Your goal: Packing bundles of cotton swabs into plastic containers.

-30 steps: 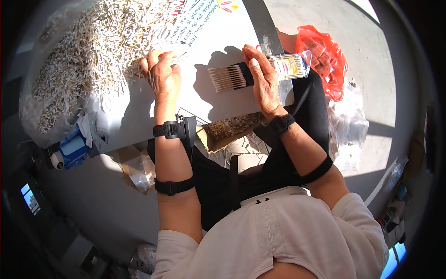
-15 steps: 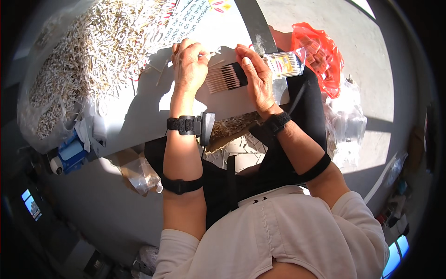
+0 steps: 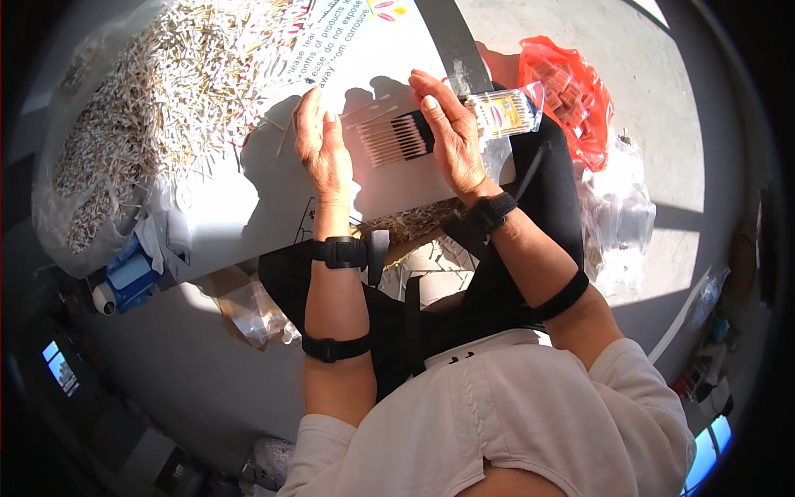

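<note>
White cotton swabs in a black band (image 3: pixel 394 142) lay in a row on a pale, printed table (image 3: pixel 397 186)

The left hand (image 3: pixel 325 161) was just left of the row, its thumb parted from its extended fingers. The right hand (image 3: pixel 455 147) was just right of the row, fingers extended and thumb parted; whether it touched the band could not be told. A few loose white cotton swabs (image 3: pixel 371 109) lay just beyond the row. Right of the row, past the right hand, was a clear plastic packet with a yellow label (image 3: pixel 507 113); farther right was a translucent red plastic bag (image 3: pixel 598 137). Well left of the row spread a big white-and-tan swab heap (image 3: pixel 199 74).
</note>
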Demonstrator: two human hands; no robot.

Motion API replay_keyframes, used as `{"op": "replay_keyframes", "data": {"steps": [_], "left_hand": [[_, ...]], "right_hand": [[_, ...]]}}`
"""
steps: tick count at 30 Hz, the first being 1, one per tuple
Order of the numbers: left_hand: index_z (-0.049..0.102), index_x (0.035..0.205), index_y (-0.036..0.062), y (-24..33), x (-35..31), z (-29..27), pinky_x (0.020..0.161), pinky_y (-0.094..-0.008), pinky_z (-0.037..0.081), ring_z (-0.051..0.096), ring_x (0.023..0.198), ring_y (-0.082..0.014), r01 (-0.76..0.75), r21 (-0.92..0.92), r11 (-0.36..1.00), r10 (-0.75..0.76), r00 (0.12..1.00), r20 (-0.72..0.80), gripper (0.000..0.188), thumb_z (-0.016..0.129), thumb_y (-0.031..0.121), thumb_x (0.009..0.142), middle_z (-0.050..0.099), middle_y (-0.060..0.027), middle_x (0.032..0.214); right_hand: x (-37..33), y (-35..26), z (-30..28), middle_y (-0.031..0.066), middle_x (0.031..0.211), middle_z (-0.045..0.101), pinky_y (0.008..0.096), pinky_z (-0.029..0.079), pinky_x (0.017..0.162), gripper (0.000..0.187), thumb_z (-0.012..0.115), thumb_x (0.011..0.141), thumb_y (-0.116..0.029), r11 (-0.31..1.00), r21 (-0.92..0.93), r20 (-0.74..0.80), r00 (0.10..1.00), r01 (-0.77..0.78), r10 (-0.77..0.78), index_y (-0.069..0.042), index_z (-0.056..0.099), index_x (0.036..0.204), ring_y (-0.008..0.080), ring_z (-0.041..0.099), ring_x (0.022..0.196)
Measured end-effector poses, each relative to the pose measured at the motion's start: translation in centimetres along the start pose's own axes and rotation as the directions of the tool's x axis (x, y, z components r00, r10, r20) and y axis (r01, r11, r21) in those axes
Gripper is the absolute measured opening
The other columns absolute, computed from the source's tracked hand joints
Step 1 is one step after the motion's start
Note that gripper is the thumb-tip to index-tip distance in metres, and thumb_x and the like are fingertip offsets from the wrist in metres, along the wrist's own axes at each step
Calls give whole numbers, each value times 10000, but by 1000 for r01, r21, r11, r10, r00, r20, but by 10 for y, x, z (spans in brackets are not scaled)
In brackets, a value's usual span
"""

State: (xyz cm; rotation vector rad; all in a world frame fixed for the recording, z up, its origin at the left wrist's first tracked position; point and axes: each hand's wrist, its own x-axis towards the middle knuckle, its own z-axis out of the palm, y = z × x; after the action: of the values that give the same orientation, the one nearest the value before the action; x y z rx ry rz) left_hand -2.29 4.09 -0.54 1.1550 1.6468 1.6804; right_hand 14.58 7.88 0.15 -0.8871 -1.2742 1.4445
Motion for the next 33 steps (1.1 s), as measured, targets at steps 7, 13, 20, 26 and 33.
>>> {"op": "replay_keyframes", "data": {"steps": [7, 13, 20, 26, 33], "left_hand": [[595, 1179, 36, 3, 4, 0, 1013, -436, 410, 537, 1141, -315, -328, 558, 762, 273, 945, 182, 395, 687, 10, 796, 575, -122, 1203], [629, 854, 65, 13, 19, -2, 883, -427, 423, 515, 979, -297, -390, 679, 622, 200, 917, 344, 176, 648, -58, 731, 582, -54, 942], [643, 848, 86, 17, 29, -5, 839, -408, 415, 517, 958, -280, -399, 740, 541, 173, 914, 367, 156, 614, -44, 766, 587, -38, 931], [647, 908, 45, 9, 18, -5, 940, -401, 429, 532, 1015, -284, -360, 627, 691, 129, 914, 384, 94, 610, 1, 833, 596, -70, 1000], [549, 1308, -23, 0, -13, 18, 1077, -364, 363, 490, 1232, -212, 8, -87, 996, -12, 999, -39, 414, 526, 253, 1000, 540, -121, 1344]], "right_hand": [[21, 12, 9, 139, 1272, 602, 295, 437, 1005, 355, 539, 1015, -201, 1000, -7, 16, 1000, 16, -16, 38, 553, 1277, 194, 568, 1161], [20, 12, 6, 117, 1226, 628, 281, 452, 979, 332, 553, 1008, -185, 1000, 15, 1, 1000, 20, -20, 36, 569, 1255, 171, 585, 1113], [20, 15, 5, 121, 1234, 628, 281, 451, 980, 318, 549, 1009, -183, 998, 66, -3, 1000, 2, -2, 37, 578, 1236, 180, 584, 1124], [9, 11, 5, 152, 1323, 568, 299, 428, 1015, 337, 516, 1024, -201, 1000, -2, -29, 1000, 9, -9, 36, 567, 1258, 209, 555, 1189], [8, 12, 8, 128, 1371, 531, 292, 358, 1111, 413, 480, 1041, -207, 999, 38, 1, 1000, -18, 18, 23, 474, 1383, 193, 474, 1305]]}}
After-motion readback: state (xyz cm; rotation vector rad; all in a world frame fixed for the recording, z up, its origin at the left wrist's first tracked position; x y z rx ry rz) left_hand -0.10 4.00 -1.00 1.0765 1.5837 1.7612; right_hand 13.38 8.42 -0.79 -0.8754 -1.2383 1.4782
